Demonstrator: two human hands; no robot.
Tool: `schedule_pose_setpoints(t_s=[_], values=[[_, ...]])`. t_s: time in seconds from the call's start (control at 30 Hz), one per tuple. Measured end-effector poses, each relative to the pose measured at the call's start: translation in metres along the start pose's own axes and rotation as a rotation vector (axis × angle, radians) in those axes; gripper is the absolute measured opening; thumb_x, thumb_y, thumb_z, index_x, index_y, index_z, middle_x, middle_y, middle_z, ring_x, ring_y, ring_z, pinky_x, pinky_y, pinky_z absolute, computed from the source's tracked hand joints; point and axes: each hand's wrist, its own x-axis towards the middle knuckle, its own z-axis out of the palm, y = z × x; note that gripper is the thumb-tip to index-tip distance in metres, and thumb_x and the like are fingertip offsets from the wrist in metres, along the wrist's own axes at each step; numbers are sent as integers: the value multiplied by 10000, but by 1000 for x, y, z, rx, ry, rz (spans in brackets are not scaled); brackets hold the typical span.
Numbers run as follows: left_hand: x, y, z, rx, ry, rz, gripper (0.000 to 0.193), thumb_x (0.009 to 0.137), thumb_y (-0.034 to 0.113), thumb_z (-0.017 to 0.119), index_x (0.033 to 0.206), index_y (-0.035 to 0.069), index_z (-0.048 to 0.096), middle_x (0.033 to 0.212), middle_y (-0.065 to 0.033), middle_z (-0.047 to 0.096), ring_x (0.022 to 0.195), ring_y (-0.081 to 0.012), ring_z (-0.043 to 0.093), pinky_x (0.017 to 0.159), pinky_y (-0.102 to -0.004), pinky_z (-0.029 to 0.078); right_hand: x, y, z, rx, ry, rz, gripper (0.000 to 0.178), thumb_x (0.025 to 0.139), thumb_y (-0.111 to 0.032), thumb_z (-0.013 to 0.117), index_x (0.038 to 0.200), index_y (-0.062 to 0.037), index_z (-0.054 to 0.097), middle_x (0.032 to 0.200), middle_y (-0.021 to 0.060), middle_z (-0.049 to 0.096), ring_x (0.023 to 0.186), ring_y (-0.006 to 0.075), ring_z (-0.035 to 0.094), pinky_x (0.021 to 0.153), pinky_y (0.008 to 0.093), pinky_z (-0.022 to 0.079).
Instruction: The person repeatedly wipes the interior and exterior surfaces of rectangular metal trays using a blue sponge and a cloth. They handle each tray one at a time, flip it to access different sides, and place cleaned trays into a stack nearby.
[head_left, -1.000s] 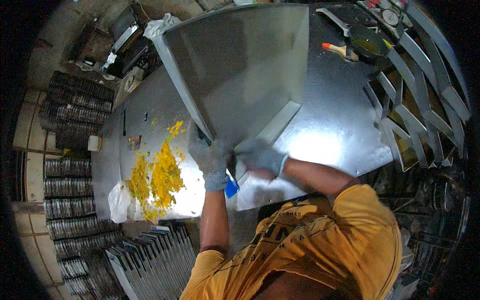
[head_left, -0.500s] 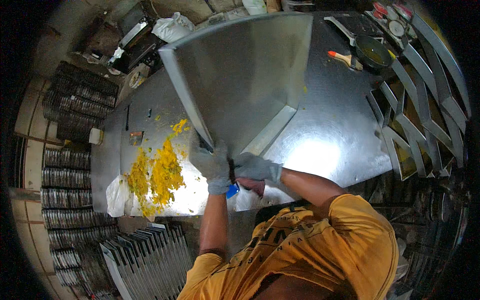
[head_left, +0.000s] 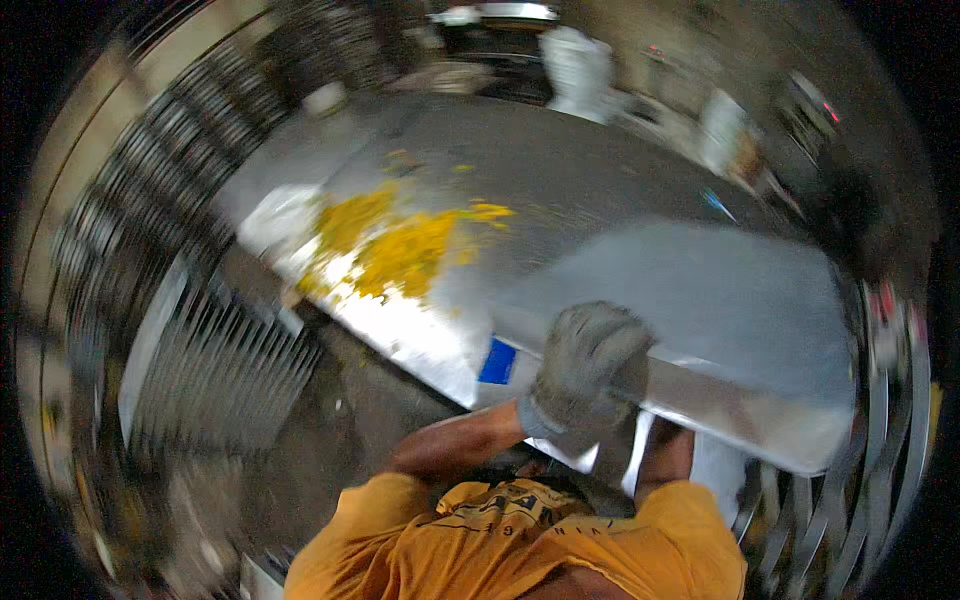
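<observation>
A wide grey metal tray (head_left: 740, 290) with a raised rim is held tilted over the right part of the metal table (head_left: 560, 150). My left hand (head_left: 590, 365), in a grey glove, has its fingers curled at the tray's near rim; motion blurs them. Behind that rim my right forearm disappears, so the right hand and its fingers are hidden. A blue patch (head_left: 497, 361) shows just left of the left glove. Yellow crumbly, mash-like stuff (head_left: 405, 250) lies spread on the table, beside a white plastic bag (head_left: 275, 225).
Slatted metal racks or stacked frames (head_left: 215, 370) stand at the lower left, with rows of dark stacked trays (head_left: 190, 130) beyond. Bent metal pieces (head_left: 880, 430) crowd the right. A white sack (head_left: 577, 70) sits past the far table edge.
My view has swung toward the left. The tray has gone from raised upright ahead of me to lower and to the right, and my right hand has passed out of sight behind it.
</observation>
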Motion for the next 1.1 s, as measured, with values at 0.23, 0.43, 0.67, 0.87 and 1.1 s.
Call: schedule_pose_setpoints(t_s=[0.23,0.43,0.67,0.87,1.1], values=[[-26,33,-163,-64,243,-530,721,793,367,789,1352,9,511,1337,-211,551,1247,-333,533,1060,-417,428,8,0,14,247,58,357,486,1007,-314,575,1392,-21,542,1344,89,575,1197,252,526,1003,399,449],[-131,53,-268,-369,365,-474,659,899,418,692,1376,6,498,1390,-180,547,1255,-298,528,1071,-413,420,-47,53,155,-28,-744,201,406,988,-244,575,1288,23,632,1200,106,666,1106,269,607,995,391,466],[-249,90,-260,-666,784,-638,670,915,478,625,1383,16,498,1366,-173,565,1236,-313,540,1079,-431,417,-278,-35,294,71,-770,150,325,956,-112,535,1196,92,615,1092,150,683,938,271,682,828,385,556],[-283,143,-388,-582,976,-452,687,929,529,568,1390,25,498,1345,-167,581,1220,-326,550,1085,-446,414,-296,-6,312,-27,-1171,469,428,858,-83,647,1267,32,599,1107,116,689,919,255,683,802,358,550],[-340,129,-409,-755,1194,-406,715,945,589,501,1397,34,499,1321,-160,599,1202,-340,562,1093,-463,410,-338,-18,328,2,-1230,455,389,1008,-272,522,1279,-3,599,1094,123,708,917,282,699,788,410,599]])
